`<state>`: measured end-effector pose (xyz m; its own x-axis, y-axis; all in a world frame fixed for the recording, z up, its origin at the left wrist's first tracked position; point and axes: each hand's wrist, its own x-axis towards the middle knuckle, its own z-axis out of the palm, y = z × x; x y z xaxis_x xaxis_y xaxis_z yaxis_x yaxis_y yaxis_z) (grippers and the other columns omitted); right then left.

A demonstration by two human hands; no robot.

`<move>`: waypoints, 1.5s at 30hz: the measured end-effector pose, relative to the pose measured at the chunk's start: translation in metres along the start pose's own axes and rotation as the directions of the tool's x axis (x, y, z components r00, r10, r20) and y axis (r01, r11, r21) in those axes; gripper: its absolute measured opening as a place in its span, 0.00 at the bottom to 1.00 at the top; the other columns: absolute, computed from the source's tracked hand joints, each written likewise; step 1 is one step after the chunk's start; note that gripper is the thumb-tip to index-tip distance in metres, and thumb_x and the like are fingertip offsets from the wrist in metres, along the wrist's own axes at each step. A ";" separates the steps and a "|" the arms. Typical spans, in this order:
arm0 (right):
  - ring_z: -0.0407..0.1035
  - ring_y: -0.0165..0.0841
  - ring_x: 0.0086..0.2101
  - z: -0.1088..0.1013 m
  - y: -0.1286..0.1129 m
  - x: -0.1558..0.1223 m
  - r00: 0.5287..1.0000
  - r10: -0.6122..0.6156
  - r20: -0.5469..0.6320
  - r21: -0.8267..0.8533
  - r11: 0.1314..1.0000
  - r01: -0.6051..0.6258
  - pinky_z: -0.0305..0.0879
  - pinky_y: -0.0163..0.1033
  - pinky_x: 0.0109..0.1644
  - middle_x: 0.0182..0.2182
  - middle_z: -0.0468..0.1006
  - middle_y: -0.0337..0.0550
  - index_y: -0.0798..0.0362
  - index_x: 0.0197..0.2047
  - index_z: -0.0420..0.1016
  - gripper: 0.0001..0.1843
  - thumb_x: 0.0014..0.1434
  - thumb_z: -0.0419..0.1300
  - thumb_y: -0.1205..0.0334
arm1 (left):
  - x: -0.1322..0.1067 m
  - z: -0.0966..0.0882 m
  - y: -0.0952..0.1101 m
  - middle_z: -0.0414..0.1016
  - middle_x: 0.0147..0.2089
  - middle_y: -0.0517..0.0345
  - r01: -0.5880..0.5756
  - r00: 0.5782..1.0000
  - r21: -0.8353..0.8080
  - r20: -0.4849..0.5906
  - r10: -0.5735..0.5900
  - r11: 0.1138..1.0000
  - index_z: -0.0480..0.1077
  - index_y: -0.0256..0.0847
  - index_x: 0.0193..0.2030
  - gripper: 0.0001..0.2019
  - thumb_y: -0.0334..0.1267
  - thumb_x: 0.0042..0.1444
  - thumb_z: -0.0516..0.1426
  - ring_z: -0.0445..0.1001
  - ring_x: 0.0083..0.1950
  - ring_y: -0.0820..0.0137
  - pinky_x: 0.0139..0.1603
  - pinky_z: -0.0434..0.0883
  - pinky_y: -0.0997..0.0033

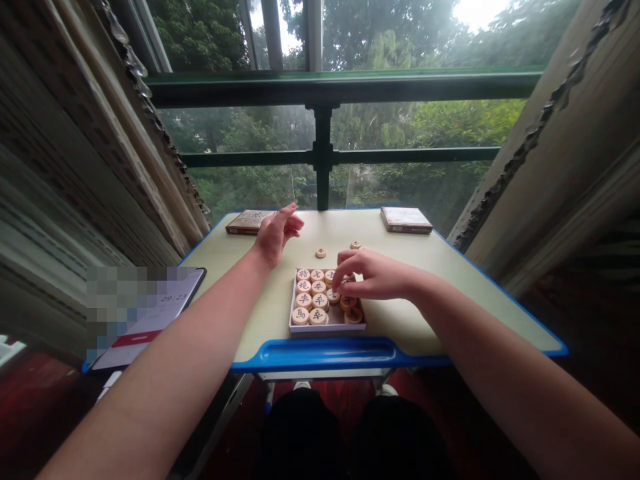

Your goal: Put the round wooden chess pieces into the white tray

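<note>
A shallow open box [327, 328] near the table's front edge holds rows of round wooden Chinese chess pieces [318, 315], some stacked. My right hand [367, 272] reaches over the box's right side, covering part of the rows. Its bent fingertips pinch at a chess piece [333, 296] in the third column. Beyond the box, two loose pieces lie on the table: one chess piece [321, 253] in the middle and another piece [355, 245] just behind my right hand. My left hand [278, 235] hovers farther back on the left, fingers loosely curled and apart, holding nothing.
A flat box [245, 222] lies at the table's back left, partly behind my left hand. Another flat box [406, 220] is at the back right. On the left edge rests a tablet [155, 313] showing a clock. A blue pen groove [327, 351] runs along the front of the table [425, 327].
</note>
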<state>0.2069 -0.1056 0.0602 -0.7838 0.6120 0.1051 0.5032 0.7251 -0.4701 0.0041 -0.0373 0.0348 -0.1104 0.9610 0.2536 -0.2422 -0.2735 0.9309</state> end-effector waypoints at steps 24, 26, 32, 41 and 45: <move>0.67 0.31 0.31 -0.004 0.042 0.004 0.837 0.299 -0.457 -0.078 0.925 -0.373 0.61 0.35 0.34 0.35 0.71 0.47 0.53 0.38 0.77 0.13 0.56 0.53 0.59 | 0.007 -0.009 -0.017 0.73 0.23 0.51 -0.001 0.999 0.335 0.032 -0.011 0.942 0.72 0.35 0.19 0.16 0.49 0.40 0.61 0.67 0.26 0.71 0.26 0.60 0.73; 0.67 0.33 0.33 -0.006 0.053 0.003 0.807 0.372 -0.458 -0.136 0.868 -0.477 0.61 0.35 0.35 0.35 0.72 0.48 0.52 0.38 0.77 0.12 0.51 0.57 0.62 | 0.005 -0.010 -0.020 0.75 0.26 0.50 0.007 0.995 0.379 0.091 -0.045 0.925 0.74 0.36 0.21 0.15 0.49 0.39 0.62 0.67 0.28 0.70 0.26 0.60 0.73; 0.67 0.32 0.30 -0.005 0.049 0.000 0.885 0.422 -0.198 -0.141 0.881 -0.452 0.60 0.33 0.30 0.34 0.75 0.44 0.52 0.38 0.76 0.14 0.45 0.59 0.62 | -0.009 -0.006 -0.020 0.77 0.34 0.49 -0.026 0.912 0.545 0.355 -0.203 0.838 0.77 0.40 0.29 0.12 0.43 0.37 0.64 0.71 0.36 0.64 0.37 0.64 0.68; 0.68 0.33 0.29 -0.012 0.047 -0.003 0.852 0.488 -0.191 -0.156 0.841 -0.518 0.59 0.32 0.27 0.33 0.77 0.45 0.53 0.34 0.76 0.13 0.44 0.62 0.57 | -0.003 -0.013 -0.026 0.76 0.30 0.52 -0.070 0.905 0.611 0.371 -0.207 0.788 0.76 0.39 0.29 0.13 0.43 0.35 0.64 0.70 0.34 0.65 0.37 0.65 0.68; 0.68 0.32 0.29 -0.011 0.048 -0.001 0.811 0.547 -0.206 -0.143 0.803 -0.578 0.58 0.32 0.27 0.31 0.77 0.44 0.54 0.33 0.75 0.13 0.45 0.61 0.55 | -0.004 -0.011 -0.024 0.74 0.36 0.54 -0.084 0.892 0.695 0.372 -0.256 0.714 0.72 0.38 0.45 0.23 0.38 0.38 0.61 0.69 0.36 0.69 0.40 0.66 0.69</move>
<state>0.2358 -0.0681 0.0469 -0.2854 0.9584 0.0083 0.9094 0.2735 -0.3134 -0.0008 -0.0356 0.0087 0.3217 0.9430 0.0854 0.5065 -0.2476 0.8259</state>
